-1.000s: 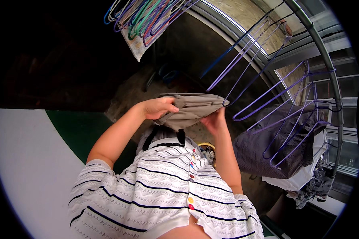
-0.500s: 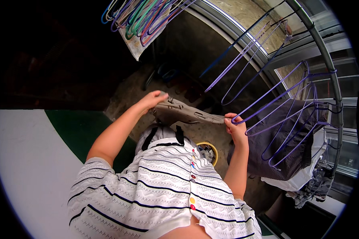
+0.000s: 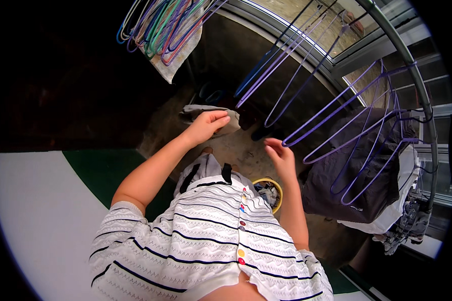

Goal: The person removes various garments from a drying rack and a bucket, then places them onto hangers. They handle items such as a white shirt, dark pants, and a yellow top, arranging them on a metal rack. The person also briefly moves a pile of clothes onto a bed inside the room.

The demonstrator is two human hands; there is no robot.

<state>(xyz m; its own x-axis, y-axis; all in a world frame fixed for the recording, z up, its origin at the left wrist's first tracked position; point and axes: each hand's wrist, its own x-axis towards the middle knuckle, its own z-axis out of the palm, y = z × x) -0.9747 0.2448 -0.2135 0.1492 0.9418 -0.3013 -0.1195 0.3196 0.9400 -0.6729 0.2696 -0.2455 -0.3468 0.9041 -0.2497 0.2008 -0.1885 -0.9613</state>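
Below the rail of hangers, the left hand [image 3: 208,125] was closed around a bunched grey-beige garment [image 3: 198,113], gripping it from above and holding it up in front of the person's chest. To its right the right hand [image 3: 281,155] was free, fingers loosely spread, just short of the nearest purple hangers [image 3: 336,135] and touching none of them that I could tell.

By the look of it, the hanging was partly done: a dark grey garment [image 3: 354,170] and a white cloth [image 3: 386,220] already hung on the right part of the metal rail [image 3: 412,75], while the held piece was not yet on a hanger. A yellow basket [image 3: 273,188] on the floor near the feet showed more clothes inside, so some seemed left. More coloured hangers [image 3: 160,25] and a pale cloth [image 3: 178,55] hung at the far left.

Underfoot lay a mottled brown concrete floor [image 3: 236,150], with a green-and-white painted surface [image 3: 60,200] at the near left. Window frames [image 3: 386,40] ran along the far right.
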